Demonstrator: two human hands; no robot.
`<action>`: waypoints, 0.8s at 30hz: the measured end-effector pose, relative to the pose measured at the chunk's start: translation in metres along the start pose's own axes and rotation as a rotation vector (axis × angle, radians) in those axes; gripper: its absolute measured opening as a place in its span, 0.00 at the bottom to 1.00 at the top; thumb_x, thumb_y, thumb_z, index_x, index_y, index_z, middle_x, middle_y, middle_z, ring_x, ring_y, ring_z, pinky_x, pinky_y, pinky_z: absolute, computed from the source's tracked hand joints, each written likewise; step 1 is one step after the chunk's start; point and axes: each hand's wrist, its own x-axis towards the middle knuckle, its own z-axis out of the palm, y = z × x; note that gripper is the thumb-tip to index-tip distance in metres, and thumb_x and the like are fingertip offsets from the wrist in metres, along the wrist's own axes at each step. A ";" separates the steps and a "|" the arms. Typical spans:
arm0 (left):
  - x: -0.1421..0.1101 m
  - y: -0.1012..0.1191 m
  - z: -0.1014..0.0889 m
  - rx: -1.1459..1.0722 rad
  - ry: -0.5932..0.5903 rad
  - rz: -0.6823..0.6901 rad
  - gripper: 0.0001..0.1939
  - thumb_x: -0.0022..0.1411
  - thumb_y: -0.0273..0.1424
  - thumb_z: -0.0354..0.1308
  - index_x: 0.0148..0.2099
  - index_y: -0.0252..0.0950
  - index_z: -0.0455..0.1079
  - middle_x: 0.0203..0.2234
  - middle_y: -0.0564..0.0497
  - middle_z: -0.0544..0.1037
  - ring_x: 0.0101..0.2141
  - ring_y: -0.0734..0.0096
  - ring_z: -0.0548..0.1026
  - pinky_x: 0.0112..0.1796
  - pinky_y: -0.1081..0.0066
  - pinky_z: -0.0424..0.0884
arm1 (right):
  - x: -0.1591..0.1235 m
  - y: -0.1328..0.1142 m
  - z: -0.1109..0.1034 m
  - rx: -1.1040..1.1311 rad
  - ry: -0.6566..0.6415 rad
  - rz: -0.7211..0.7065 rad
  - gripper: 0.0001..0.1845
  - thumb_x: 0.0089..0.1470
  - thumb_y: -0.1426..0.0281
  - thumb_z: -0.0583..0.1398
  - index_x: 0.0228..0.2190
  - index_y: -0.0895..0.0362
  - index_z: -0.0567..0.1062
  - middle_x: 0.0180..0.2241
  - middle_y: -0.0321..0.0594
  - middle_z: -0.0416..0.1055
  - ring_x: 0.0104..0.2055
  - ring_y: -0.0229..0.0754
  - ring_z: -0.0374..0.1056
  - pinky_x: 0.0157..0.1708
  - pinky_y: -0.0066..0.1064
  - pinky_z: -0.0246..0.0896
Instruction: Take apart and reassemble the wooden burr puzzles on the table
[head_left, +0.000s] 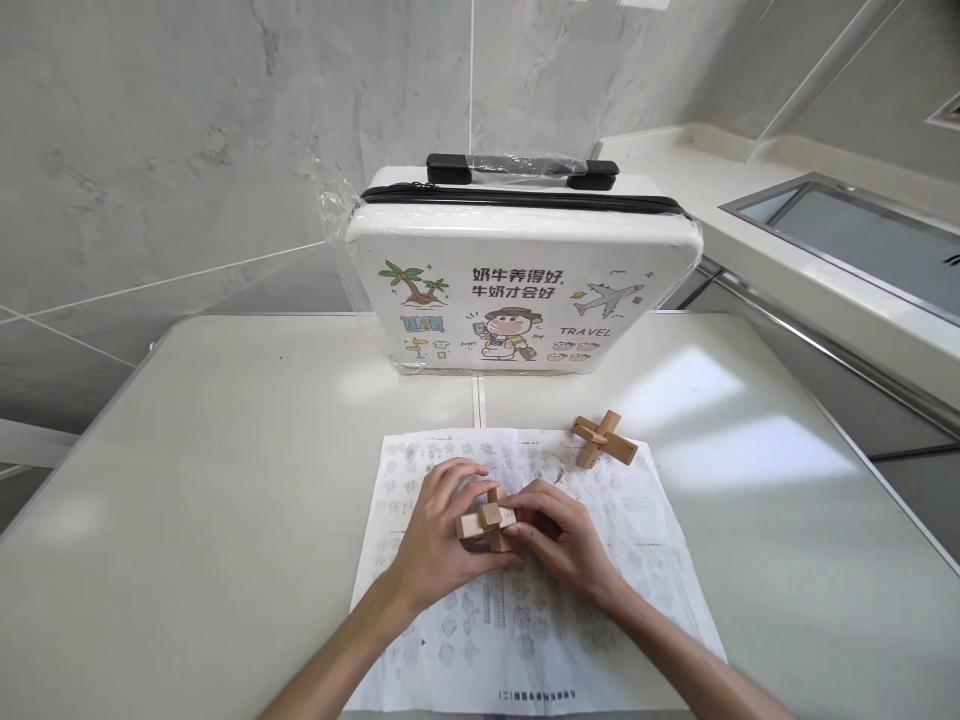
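Observation:
Between both hands, just above a printed paper sheet, is a wooden burr puzzle (490, 516) of interlocking pale blocks. My left hand (442, 525) curls around its left side, with fingers over the top and the thumb along the near edge. From the right, my right hand (559, 530) pinches the puzzle between thumb and index finger. Parts of the blocks are hidden by the fingers. The paper sheet (622, 625) bears small assembly drawings and lies under both hands. A second wooden puzzle (604, 440), cross-shaped and darker, rests at the sheet's upper right corner.
A white case (439, 230) with cartoon prints and a black handle (450, 170), wrapped in clear plastic, stands at the table's back edge. The pale table (225, 480) has a seam down its middle. A counter (667, 190) with an inset dark panel runs along the right.

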 end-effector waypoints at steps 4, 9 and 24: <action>-0.002 -0.002 0.003 0.049 0.032 -0.022 0.33 0.54 0.45 0.78 0.58 0.44 0.70 0.57 0.43 0.75 0.62 0.45 0.67 0.59 0.45 0.72 | 0.001 -0.001 0.000 0.016 0.004 0.040 0.08 0.68 0.64 0.65 0.47 0.49 0.83 0.35 0.39 0.75 0.35 0.43 0.71 0.33 0.33 0.67; -0.001 -0.006 0.003 0.142 0.070 -0.088 0.31 0.58 0.44 0.76 0.59 0.45 0.70 0.63 0.42 0.71 0.66 0.42 0.62 0.61 0.42 0.72 | 0.003 -0.003 -0.001 0.017 0.036 0.104 0.09 0.68 0.62 0.64 0.45 0.50 0.82 0.34 0.39 0.75 0.32 0.42 0.68 0.32 0.33 0.63; 0.004 0.000 -0.009 0.013 0.087 0.041 0.05 0.71 0.33 0.64 0.48 0.43 0.73 0.53 0.47 0.78 0.61 0.52 0.68 0.60 0.50 0.71 | 0.001 0.004 -0.001 0.102 0.021 0.184 0.14 0.70 0.56 0.62 0.48 0.51 0.80 0.34 0.38 0.70 0.31 0.41 0.64 0.29 0.33 0.59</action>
